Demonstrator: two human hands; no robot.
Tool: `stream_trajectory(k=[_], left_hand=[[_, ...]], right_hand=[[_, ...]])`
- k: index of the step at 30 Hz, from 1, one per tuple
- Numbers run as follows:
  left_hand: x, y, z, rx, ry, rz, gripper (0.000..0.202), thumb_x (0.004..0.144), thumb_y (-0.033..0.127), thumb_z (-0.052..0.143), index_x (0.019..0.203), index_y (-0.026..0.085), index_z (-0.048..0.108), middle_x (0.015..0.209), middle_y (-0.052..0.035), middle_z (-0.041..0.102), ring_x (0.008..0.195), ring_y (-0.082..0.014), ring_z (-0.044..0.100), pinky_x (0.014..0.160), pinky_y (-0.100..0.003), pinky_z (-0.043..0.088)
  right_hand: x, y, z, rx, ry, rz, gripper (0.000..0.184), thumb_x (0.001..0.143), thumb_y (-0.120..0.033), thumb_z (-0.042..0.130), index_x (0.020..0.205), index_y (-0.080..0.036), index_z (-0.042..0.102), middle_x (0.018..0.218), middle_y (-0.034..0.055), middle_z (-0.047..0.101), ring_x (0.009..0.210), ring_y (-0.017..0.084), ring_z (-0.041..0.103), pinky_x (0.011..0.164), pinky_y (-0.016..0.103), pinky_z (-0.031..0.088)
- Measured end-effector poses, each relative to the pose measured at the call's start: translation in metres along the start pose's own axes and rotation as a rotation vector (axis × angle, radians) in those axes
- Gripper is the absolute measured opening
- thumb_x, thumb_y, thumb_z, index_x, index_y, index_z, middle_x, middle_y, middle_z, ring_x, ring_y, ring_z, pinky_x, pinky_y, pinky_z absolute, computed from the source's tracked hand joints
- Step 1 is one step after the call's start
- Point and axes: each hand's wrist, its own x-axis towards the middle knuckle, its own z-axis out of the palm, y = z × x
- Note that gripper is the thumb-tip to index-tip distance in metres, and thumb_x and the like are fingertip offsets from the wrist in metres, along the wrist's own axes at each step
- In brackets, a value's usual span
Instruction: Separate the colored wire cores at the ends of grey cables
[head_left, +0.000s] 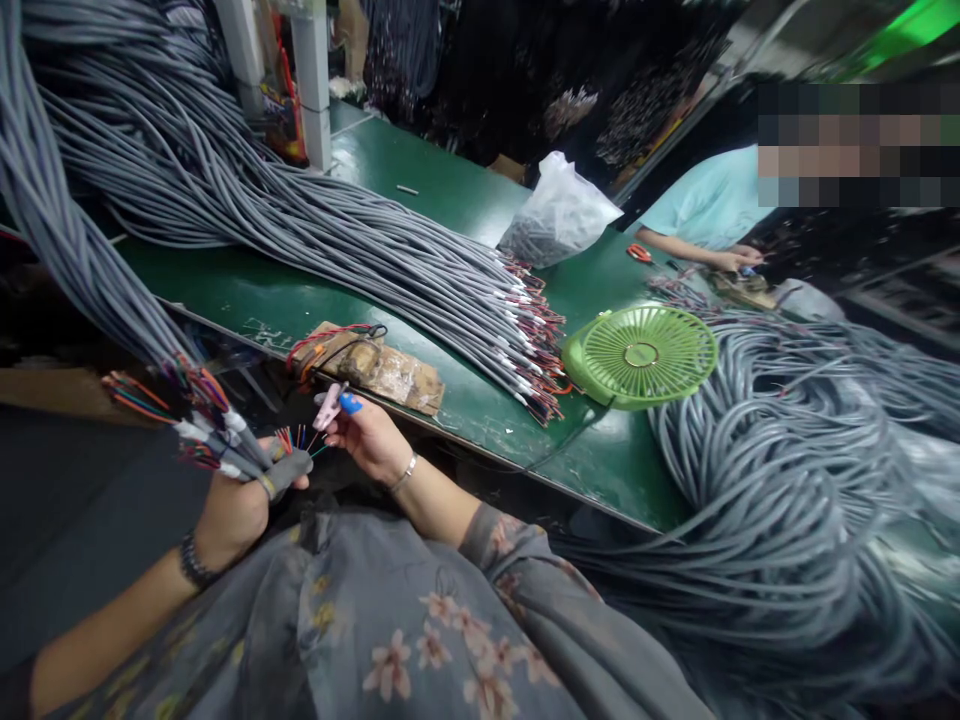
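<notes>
My left hand (244, 500), with a grey finger cot on the thumb, is closed on the end of a grey cable (225, 440) whose coloured inner wires (296, 438) fan out toward the right. My right hand (367, 435) is closed on a small pink clip-like tool (328, 405), a blue cover on one fingertip, right beside those wire tips. More grey cable ends with coloured wires (161, 395) hang just left of my left hand. Both hands hover over my lap, in front of the green table's edge (480, 455).
A large bundle of grey cables (360, 240) lies across the green table, stripped ends pointing right. A green fan (641, 355) lies flat beside a cable heap (780, 480). A taped cardboard block (375, 365), a plastic bag (559, 210) and a co-worker's hands (731, 258) lie farther off.
</notes>
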Motion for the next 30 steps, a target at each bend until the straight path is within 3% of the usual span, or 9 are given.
stream_trajectory(k=[5,10,18,26,30], left_hand=[[0.003,0.009,0.009,-0.131,0.002,-0.062,0.037,0.056,0.052,0.093,0.051,0.024,0.069,0.049,-0.0009,0.069,0.049,-0.0177,0.061,0.050,-0.029,0.048],[0.006,0.013,0.013,-0.164,0.035,-0.083,0.030,0.054,0.045,0.091,0.050,0.024,0.070,0.048,-0.0009,0.069,0.048,-0.0175,0.061,0.049,-0.028,0.048],[0.009,0.011,0.015,-0.138,0.009,-0.102,0.030,0.052,0.042,0.092,0.051,0.023,0.069,0.049,-0.0002,0.068,0.047,-0.0169,0.061,0.049,-0.028,0.049],[0.004,0.007,0.008,-0.115,0.011,-0.087,0.035,0.055,0.049,0.092,0.050,0.024,0.068,0.049,-0.0012,0.068,0.049,-0.0168,0.059,0.050,-0.028,0.047],[0.002,0.014,0.000,-0.081,-0.096,-0.051,0.033,0.059,0.050,0.089,0.048,0.024,0.071,0.049,-0.0025,0.068,0.048,-0.0168,0.055,0.049,-0.029,0.044]], right_hand=[[0.002,0.001,-0.005,-0.014,-0.011,-0.003,0.043,0.088,-0.058,0.088,0.085,-0.018,0.071,0.076,0.0007,0.070,0.068,0.011,0.060,0.062,0.021,0.053],[0.009,0.002,-0.004,0.039,-0.083,0.098,0.041,0.097,-0.060,0.078,0.093,-0.019,0.075,0.083,0.0022,0.074,0.073,0.014,0.063,0.069,0.025,0.056],[0.015,0.010,0.002,0.092,0.008,0.038,0.036,0.095,-0.055,0.083,0.094,-0.020,0.078,0.077,0.0003,0.073,0.072,0.014,0.066,0.073,0.025,0.056],[0.011,0.001,0.003,0.061,-0.033,0.121,0.056,0.102,-0.072,0.064,0.087,-0.019,0.073,0.080,0.0035,0.073,0.073,0.015,0.066,0.068,0.027,0.057],[0.005,-0.001,0.000,0.020,-0.053,0.039,0.044,0.094,-0.063,0.081,0.089,-0.019,0.074,0.077,0.0004,0.072,0.070,0.013,0.064,0.066,0.024,0.057]])
